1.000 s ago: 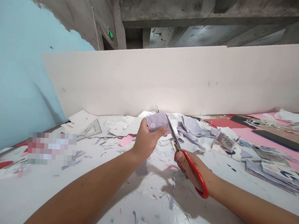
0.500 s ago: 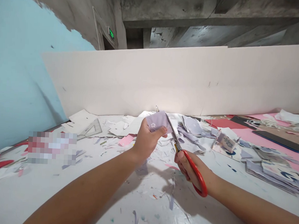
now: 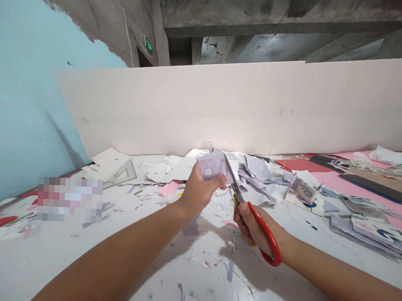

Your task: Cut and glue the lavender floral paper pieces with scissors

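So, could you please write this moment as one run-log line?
left hand: holds lilac flower-print piece | right hand: holds red-handled scissors | blades: at piece's right edge | also visible: set square, phone

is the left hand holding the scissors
No, the right hand holds the red-handled scissors, while the left hand grips a lilac piece with a white flower print.

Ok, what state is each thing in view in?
Left hand: closed on the lilac paper.
Lilac paper: held up off the table.
Right hand: closed around the scissors.
Scissors: at the lilac paper's edge; how far open is unclear.
Phone: lying flat, screen dark.
Scraps: scattered.
White string: tangled.
Wall sign: lit green.
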The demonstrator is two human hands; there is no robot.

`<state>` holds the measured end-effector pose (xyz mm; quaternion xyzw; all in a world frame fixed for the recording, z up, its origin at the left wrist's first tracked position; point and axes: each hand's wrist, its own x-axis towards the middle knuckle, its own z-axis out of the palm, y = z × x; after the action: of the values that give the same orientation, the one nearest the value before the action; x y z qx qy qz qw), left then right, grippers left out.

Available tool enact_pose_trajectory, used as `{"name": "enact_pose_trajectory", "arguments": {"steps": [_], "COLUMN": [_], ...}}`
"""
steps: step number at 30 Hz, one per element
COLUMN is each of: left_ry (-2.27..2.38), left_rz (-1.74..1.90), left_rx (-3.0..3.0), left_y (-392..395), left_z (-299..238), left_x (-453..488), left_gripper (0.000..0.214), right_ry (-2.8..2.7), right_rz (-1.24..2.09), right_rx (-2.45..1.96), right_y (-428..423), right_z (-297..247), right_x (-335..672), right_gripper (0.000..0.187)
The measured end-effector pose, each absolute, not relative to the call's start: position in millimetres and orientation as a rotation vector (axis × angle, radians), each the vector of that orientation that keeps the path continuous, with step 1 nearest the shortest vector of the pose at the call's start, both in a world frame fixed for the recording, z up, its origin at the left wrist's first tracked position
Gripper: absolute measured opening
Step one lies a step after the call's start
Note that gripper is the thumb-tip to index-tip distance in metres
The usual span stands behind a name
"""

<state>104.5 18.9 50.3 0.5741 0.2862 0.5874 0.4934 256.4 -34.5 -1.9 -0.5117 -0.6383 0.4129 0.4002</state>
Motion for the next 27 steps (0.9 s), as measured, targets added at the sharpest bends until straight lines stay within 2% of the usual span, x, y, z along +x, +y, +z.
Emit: {"name": "enact_pose_trajectory", "arguments": {"steps": [13,27], "left_ry": [0.684,0.754], "left_rz": [1.433,1.396], "left_rx": [1.417,1.374], "left_y": [19.1,18.5], "left_z": [48.8,53.3], "left_x": [105.3,102.3], "left_gripper": [0.037,0.037], "right_ry": [-1.637,-1.622], "right_rz": [1.125,1.192], "right_rx": [-1.199,-1.140], "right_y": [-34.8,-31.4], "right_z": [-3.4,-9.8], "right_x": [255.2,257.9], "right_gripper": [0.049,0.054]}}
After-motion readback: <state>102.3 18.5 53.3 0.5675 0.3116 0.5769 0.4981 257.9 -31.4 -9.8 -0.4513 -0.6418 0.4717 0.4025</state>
